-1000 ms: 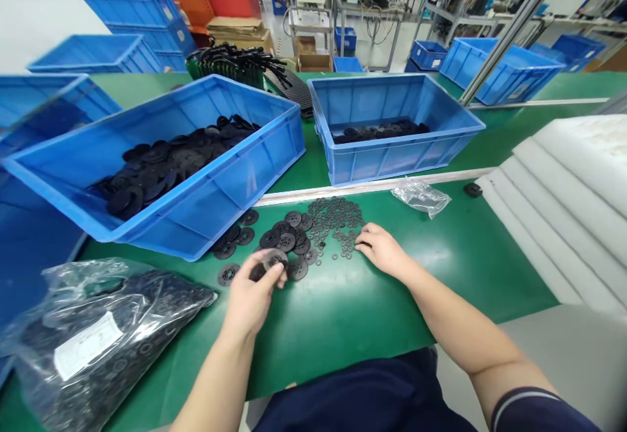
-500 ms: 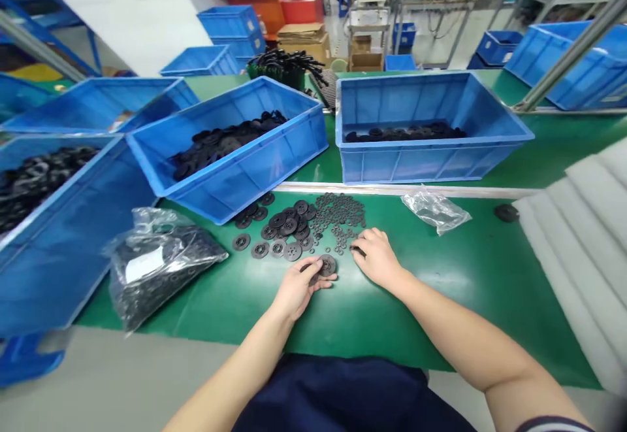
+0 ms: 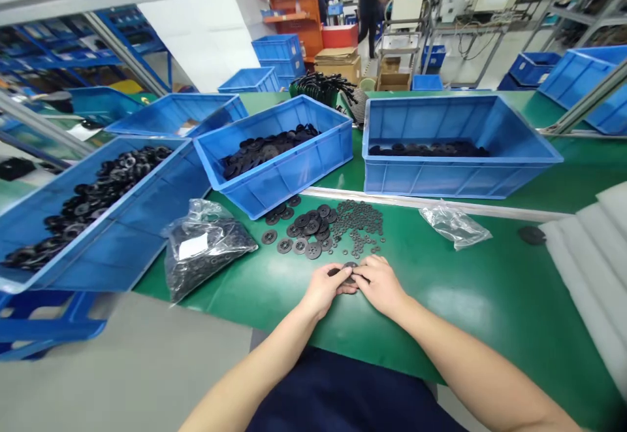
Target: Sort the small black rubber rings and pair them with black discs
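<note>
Between my hands is a black round disc [image 3: 351, 265], its lower part covered by fingers. My left hand [image 3: 327, 288] is closed on the disc, thumb on top and fingers beneath. My right hand [image 3: 381, 282] meets it from the right, fingertips pinched at the disc; whether a small ring is between them is hidden. Just beyond lie a pile of black discs with holes [image 3: 311, 223] and, to its right, a scatter of small black rings [image 3: 360, 219] on the green table [image 3: 441, 301].
Blue bins with black parts stand behind: a left bin [image 3: 161, 223], a middle bin [image 3: 294, 180] and a right bin [image 3: 441, 180]. A filled clear bag [image 3: 210, 255] lies left; an empty plastic bag [image 3: 455, 226] and white foam sheets [image 3: 588, 255] are right. A person [image 3: 368, 4] stands far back.
My right hand has moved from the small rings to the disc in my left hand, and the two hands now touch. The camera view has shifted left and up.
</note>
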A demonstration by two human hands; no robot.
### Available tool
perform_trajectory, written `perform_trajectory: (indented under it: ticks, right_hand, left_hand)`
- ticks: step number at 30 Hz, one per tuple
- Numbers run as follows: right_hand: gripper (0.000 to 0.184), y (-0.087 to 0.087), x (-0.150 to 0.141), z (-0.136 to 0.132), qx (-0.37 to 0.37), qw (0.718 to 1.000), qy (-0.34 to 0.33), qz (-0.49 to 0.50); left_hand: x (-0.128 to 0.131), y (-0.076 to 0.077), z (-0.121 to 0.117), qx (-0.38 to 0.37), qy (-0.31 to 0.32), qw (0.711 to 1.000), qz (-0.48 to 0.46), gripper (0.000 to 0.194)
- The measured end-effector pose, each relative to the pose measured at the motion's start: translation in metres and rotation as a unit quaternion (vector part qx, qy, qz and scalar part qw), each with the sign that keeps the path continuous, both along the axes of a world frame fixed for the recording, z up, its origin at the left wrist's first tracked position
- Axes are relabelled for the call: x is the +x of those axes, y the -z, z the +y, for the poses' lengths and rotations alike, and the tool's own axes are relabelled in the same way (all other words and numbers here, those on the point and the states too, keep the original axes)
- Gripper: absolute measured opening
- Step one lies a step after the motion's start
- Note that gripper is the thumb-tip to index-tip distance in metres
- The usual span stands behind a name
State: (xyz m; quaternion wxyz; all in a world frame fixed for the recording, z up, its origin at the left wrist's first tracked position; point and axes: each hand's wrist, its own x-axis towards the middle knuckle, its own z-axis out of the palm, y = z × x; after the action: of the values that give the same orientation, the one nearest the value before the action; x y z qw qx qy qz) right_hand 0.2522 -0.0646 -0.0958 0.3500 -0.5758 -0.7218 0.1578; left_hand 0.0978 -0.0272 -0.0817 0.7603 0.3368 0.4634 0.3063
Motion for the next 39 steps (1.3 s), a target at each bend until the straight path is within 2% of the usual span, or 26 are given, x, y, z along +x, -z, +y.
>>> perform_trajectory:
  ticks: [3,6,11,14,18,21,23,24,27,29,30,32,34,36,37,39]
  right_hand:
    - [0.014,-0.003,-0.004,-0.006,-0.016,1.000,0.018,-0.012]
    - [0.013,-0.004,-0.001,-0.009,-0.014,0.999,0.033,0.013]
    - [0.020,0.003,0.024,-0.004,-0.019,0.985,0.172,-0.005]
    - [0.020,0.006,0.037,0.002,-0.047,0.974,0.221,-0.034]
    - [0.018,0.005,0.040,0.012,-0.067,0.974,0.211,-0.054]
    - [0.013,0.005,0.037,0.020,-0.068,0.978,0.182,-0.069]
    - [0.012,0.007,0.037,0.025,-0.065,0.980,0.172,-0.076]
    - [0.012,0.008,0.037,0.027,-0.063,0.981,0.170,-0.076]
    - [0.012,0.011,0.037,0.029,-0.054,0.981,0.171,-0.071]
    - [0.011,0.012,0.037,0.029,-0.050,0.981,0.175,-0.071]
    - [0.011,0.012,0.037,0.028,-0.050,0.980,0.176,-0.072]
    - [0.011,0.013,0.038,0.027,-0.047,0.981,0.174,-0.074]
    - [0.011,0.014,0.038,0.026,-0.042,0.982,0.171,-0.067]
    - [0.009,0.014,0.038,0.023,-0.036,0.984,0.170,-0.037]
    - [0.008,0.014,0.037,0.022,-0.031,0.985,0.171,-0.012]
    - [0.007,0.010,0.032,0.017,-0.016,0.984,0.170,0.048]
  left_hand:
    - [-0.002,0.001,0.007,-0.001,0.040,0.999,0.006,0.039]
    - [-0.008,0.000,0.017,0.002,0.053,0.999,0.004,0.041]
    - [-0.034,-0.003,0.042,0.032,0.008,0.999,0.000,0.041]
    - [-0.052,-0.004,0.054,0.040,-0.011,0.999,-0.006,0.039]
    - [-0.074,-0.009,0.068,0.052,-0.049,0.997,-0.008,0.033]
    - [-0.088,-0.015,0.088,0.127,-0.068,0.989,0.029,0.027]
    - [-0.096,-0.017,0.106,0.228,-0.068,0.962,0.136,0.023]
    - [-0.099,-0.017,0.117,0.289,-0.057,0.932,0.209,0.022]
    - [-0.101,-0.012,0.147,0.440,0.029,0.805,0.397,0.033]
    - [-0.100,-0.007,0.164,0.482,0.099,0.741,0.457,0.046]
    - [-0.099,-0.005,0.171,0.488,0.131,0.722,0.472,0.049]
    - [-0.098,-0.002,0.181,0.500,0.177,0.694,0.486,0.042]
    - [-0.100,-0.004,0.187,0.524,0.187,0.679,0.480,0.029]
    - [-0.103,-0.009,0.186,0.549,0.161,0.683,0.453,0.025]
    - [-0.103,-0.012,0.181,0.551,0.133,0.698,0.437,0.025]
    - [-0.097,-0.016,0.162,0.506,0.057,0.763,0.398,0.025]
